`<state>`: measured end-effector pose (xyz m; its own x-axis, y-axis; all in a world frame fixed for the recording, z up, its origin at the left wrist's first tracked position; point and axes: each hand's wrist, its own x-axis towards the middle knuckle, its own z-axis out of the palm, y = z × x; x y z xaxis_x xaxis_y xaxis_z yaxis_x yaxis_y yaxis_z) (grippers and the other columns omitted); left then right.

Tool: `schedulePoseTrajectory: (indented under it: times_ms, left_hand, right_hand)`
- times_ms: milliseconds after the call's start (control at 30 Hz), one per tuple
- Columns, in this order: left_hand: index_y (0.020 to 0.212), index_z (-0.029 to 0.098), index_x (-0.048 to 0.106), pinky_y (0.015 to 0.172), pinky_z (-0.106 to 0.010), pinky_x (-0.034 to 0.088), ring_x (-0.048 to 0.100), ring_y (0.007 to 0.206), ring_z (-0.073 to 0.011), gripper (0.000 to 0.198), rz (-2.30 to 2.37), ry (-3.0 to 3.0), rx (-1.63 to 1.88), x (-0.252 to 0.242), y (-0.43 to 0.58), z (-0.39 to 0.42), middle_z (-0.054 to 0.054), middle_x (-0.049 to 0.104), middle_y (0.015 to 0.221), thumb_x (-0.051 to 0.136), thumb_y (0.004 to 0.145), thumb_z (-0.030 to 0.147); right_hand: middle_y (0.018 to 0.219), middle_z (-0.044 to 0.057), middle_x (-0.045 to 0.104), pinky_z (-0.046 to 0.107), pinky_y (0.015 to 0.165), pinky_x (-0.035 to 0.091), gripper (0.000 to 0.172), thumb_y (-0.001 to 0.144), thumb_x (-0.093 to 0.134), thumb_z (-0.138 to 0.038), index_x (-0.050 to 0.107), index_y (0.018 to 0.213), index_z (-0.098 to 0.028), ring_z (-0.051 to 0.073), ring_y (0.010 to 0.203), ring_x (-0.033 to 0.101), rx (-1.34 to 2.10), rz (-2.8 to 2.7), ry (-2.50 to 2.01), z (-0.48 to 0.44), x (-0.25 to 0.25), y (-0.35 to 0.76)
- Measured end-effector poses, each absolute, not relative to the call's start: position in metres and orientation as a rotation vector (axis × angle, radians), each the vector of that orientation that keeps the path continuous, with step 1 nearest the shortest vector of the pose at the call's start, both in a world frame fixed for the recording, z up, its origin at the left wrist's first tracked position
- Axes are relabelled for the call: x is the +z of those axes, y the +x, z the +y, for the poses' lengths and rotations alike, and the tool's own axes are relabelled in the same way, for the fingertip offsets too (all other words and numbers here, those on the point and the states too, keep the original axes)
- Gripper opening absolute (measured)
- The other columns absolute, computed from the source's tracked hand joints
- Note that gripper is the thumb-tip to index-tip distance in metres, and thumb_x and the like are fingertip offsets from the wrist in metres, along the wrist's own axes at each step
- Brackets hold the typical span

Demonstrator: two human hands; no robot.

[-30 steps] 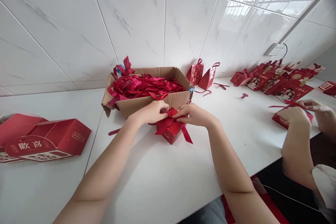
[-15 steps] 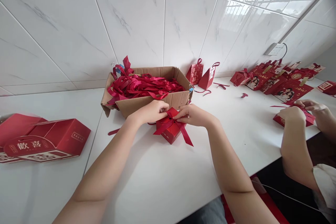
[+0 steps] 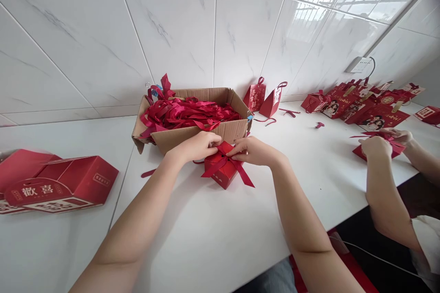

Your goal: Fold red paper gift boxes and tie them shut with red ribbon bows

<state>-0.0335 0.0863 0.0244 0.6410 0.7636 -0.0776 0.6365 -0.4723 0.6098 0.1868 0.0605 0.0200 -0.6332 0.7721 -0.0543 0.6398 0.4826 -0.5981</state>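
A small red box [image 3: 223,176] stands on the white table in front of the carton, with a red ribbon [image 3: 244,175] tied across its top in a bow. My left hand [image 3: 205,144] pinches the ribbon at the box's upper left, its fingertips closed. From the right, my right hand [image 3: 250,150] pinches the ribbon close to the knot, fingers bent together. Two ribbon tails spread over the front of the box, one to each side. Both hands partly cover the bow loops.
Behind my hands sits a cardboard carton [image 3: 192,135] full of red ribbons [image 3: 189,112]. Large red boxes [image 3: 79,178] lie at the left. Two small red boxes [image 3: 255,96] stand by the wall. At the right, a person's hands [image 3: 378,147] work on another red box, near several red bags [image 3: 381,116].
My hands have barely moved; the right ribbon tail has shifted slightly up and right. The other person's hands and their box have moved a little left and up.
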Motion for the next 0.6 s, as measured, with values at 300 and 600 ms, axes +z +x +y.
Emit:
schedulePoseTrajectory:
  times_ms: [300, 600]
  left_hand:
    - [0.067, 0.019, 0.04, 0.048, -0.024, 0.03, 0.04, 0.055, -0.011, 0.016, 1.094, 2.242, 0.25, 0.025, -0.033, 0.085, 0.001, 0.047, 0.067, 0.046, 0.081, 0.026]
    - [0.092, 0.023, 0.055, 0.057, -0.026, 0.041, 0.057, 0.068, -0.0171, 0.037, 1.136, 2.071, 0.131, 0.033, -0.052, 0.087, -0.002, 0.066, 0.086, 0.062, 0.075, 0.055]
  right_hand:
    - [0.084, 0.002, 0.065, 0.027, 0.067, 0.044, 0.026, 0.083, 0.054, -0.022, 0.075, 0.097, -0.026, 0.014, 0.07, 0.055, 0.877, -2.501, -1.213, 0.059, 0.023, 0.187]
    - [0.105, 0.002, 0.069, 0.029, 0.076, 0.049, 0.032, 0.078, 0.055, -0.016, 0.068, 0.106, -0.026, 0.018, 0.09, 0.061, 0.773, -2.425, -1.245, 0.057, 0.03, 0.202]
